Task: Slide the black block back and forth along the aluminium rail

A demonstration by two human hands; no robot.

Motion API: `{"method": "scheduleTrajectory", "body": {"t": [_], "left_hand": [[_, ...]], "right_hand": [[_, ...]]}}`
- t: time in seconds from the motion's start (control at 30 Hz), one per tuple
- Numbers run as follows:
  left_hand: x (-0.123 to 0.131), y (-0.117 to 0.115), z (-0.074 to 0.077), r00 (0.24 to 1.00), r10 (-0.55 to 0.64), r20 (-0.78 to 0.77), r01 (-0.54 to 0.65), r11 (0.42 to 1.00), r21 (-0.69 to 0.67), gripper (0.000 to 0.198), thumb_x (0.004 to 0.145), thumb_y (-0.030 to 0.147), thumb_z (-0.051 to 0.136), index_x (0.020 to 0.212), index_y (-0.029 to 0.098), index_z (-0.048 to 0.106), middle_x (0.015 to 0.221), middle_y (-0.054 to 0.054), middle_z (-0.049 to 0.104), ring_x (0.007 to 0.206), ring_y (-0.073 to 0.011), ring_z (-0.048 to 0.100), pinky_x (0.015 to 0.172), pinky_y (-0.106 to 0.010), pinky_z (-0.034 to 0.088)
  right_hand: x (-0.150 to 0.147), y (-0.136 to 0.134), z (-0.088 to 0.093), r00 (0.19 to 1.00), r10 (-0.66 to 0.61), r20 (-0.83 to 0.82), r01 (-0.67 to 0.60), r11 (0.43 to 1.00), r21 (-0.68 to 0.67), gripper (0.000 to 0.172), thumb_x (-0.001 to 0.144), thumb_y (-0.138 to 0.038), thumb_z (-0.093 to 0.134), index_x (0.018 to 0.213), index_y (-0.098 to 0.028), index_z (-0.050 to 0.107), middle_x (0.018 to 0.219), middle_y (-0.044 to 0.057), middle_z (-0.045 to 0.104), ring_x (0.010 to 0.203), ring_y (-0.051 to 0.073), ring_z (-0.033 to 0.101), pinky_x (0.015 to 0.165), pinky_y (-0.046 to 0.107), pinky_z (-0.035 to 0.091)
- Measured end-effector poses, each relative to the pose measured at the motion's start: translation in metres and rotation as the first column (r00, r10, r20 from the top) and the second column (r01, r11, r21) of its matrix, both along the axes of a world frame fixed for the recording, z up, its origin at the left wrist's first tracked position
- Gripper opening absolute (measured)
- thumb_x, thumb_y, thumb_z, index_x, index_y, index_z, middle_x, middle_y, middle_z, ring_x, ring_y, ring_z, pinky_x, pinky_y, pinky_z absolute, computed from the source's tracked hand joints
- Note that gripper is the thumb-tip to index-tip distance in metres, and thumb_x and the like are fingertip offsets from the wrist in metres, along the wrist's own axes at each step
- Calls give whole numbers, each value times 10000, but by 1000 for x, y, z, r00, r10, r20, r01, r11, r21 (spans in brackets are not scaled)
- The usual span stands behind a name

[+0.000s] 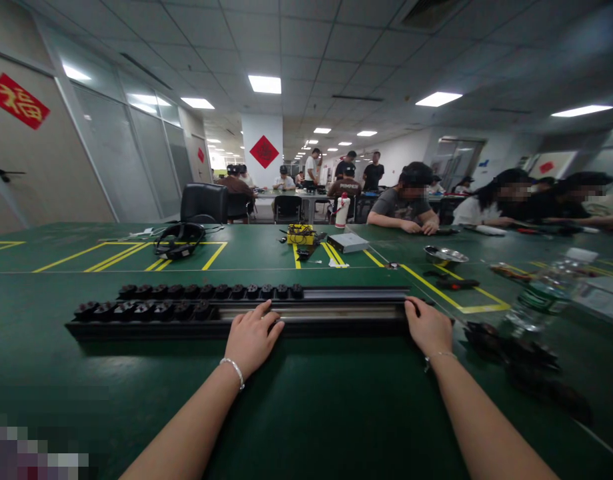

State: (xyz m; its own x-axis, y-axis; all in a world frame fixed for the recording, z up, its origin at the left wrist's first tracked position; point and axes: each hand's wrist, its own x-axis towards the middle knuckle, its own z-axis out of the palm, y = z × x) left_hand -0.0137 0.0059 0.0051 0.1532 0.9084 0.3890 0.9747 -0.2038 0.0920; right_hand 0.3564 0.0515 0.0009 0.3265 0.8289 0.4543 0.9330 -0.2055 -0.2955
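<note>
Two long black power track rails lie side by side across the green table, a front rail point(336, 327) and a back rail point(356, 292). Rows of black socket modules point(161, 311) fill the left part of each, and the silvery channel shows bare further right. My left hand point(251, 337) lies over the middle of the front rail, fingers stretched and thumb apart, just right of the last module. At the front rail's right end, my right hand point(429, 327) is closed, with thumb and forefinger together on the end. Its other fingers are hidden behind the hand.
A water bottle point(546, 293) and blurred dark items point(521, 360) stand at right. Beyond are a metal bowl point(445, 254), a yellow box point(300, 234), a grey box point(347, 242) and a black headset point(179, 240). A person in a grey shirt point(401, 203) sits across the table.
</note>
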Motion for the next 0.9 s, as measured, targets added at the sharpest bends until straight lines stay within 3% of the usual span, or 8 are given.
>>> {"method": "scheduleTrajectory", "body": {"t": [0.9], "left_hand": [[1,-3,4,1000,13,6,-12,1000,-27,386,856,466,270,996,311,595,1331,7,430,1032,-199,513,859,-383,341]], "right_hand": [[-3,-1,-2,1000,-14,-13,14,999,-41,453,854,-401,213,1073,-218,565,1103,88,579,1070,233,470,941,447,250]]}}
